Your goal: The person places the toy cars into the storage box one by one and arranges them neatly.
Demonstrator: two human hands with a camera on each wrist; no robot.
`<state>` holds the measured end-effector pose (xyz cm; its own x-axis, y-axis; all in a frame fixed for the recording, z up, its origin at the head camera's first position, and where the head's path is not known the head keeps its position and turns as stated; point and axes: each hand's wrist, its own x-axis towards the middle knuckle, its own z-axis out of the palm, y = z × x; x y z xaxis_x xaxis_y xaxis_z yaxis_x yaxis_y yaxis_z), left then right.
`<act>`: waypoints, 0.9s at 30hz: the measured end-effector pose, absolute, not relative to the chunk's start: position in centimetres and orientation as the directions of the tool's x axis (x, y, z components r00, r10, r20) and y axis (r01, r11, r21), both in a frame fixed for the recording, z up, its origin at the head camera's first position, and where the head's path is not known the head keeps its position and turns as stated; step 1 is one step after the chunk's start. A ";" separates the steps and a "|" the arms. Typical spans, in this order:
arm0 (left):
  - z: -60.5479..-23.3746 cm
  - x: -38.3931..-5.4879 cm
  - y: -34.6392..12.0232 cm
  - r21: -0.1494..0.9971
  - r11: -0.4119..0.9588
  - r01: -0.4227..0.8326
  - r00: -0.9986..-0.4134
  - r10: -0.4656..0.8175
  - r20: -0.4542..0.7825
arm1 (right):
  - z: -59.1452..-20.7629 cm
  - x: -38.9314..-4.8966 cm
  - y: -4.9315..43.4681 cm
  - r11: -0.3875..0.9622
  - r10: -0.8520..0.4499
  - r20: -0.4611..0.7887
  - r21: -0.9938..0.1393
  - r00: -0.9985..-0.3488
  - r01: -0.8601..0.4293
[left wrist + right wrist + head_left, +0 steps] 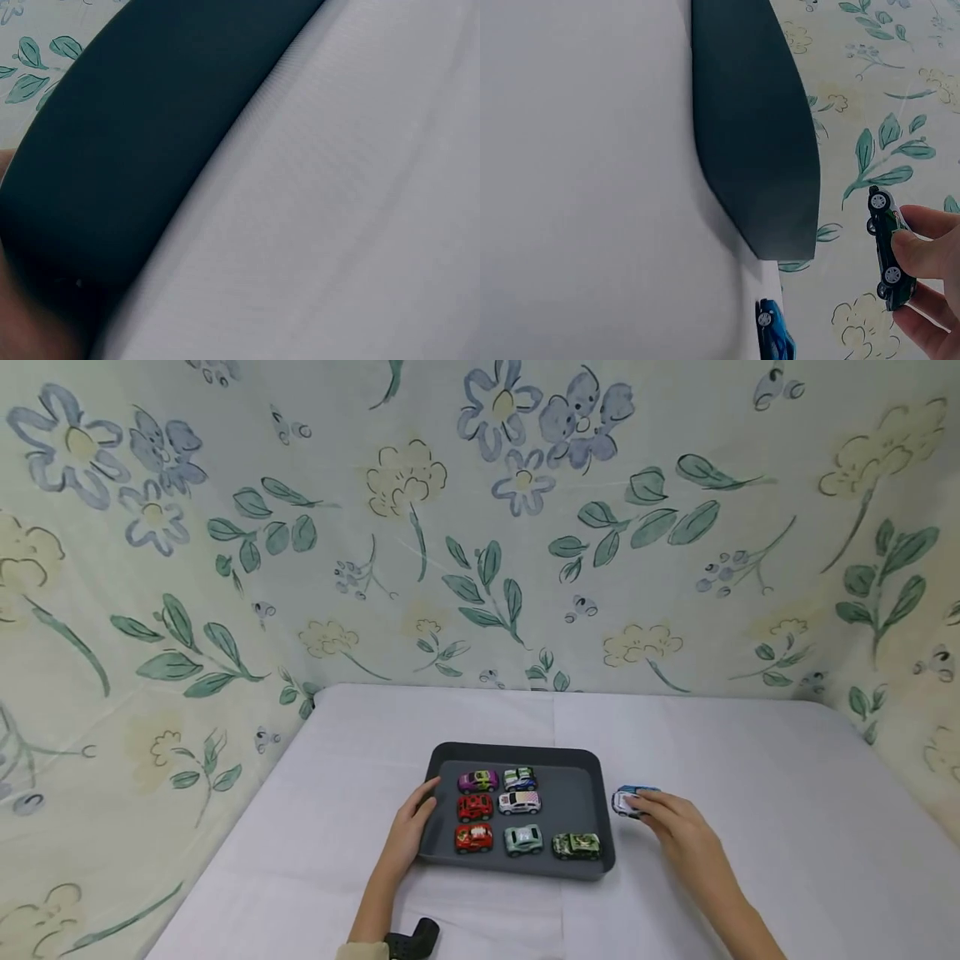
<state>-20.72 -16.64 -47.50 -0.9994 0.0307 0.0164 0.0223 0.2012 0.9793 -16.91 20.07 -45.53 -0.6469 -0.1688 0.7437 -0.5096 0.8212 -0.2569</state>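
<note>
A dark grey tray (555, 870) lies on the white-covered table with several toy cars in it. My left hand (408, 828) holds the tray's left side, fingertips over the rim. Beside the right rim, my right hand (678, 831) pinches a white toy car (624, 803) between thumb and fingers. The right wrist view shows the held car's dark underside (886, 240) and wheels, tilted on end in that view. A blue toy car (775, 330) is on the table past it, mostly covered by the held car and hand in the head view.
Inside the tray are a purple car (477, 781), two red cars (474, 837), a pale green car (523, 839), a camouflage car (576, 846) and two white patterned cars (519, 802). A floral cloth (465, 527) hangs behind the table. A black strap (412, 941) circles my left wrist.
</note>
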 end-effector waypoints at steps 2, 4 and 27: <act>-47.1 -20.5 -16.5 0.981 0.193 0.019 -0.999 0.036 0.013 | -45.1 -17.0 19.4 0.806 -0.177 0.751 -0.261 -0.636 -0.532; -47.3 -20.6 -16.5 0.980 0.197 0.019 -0.999 0.032 0.013 | -44.8 -17.2 18.7 0.798 -0.187 0.746 -0.264 -0.639 -0.541; -48.3 -21.2 -16.6 0.979 0.203 0.008 -1.000 0.021 0.004 | -45.8 -21.2 13.5 0.879 -0.321 0.400 -0.210 -0.858 -0.427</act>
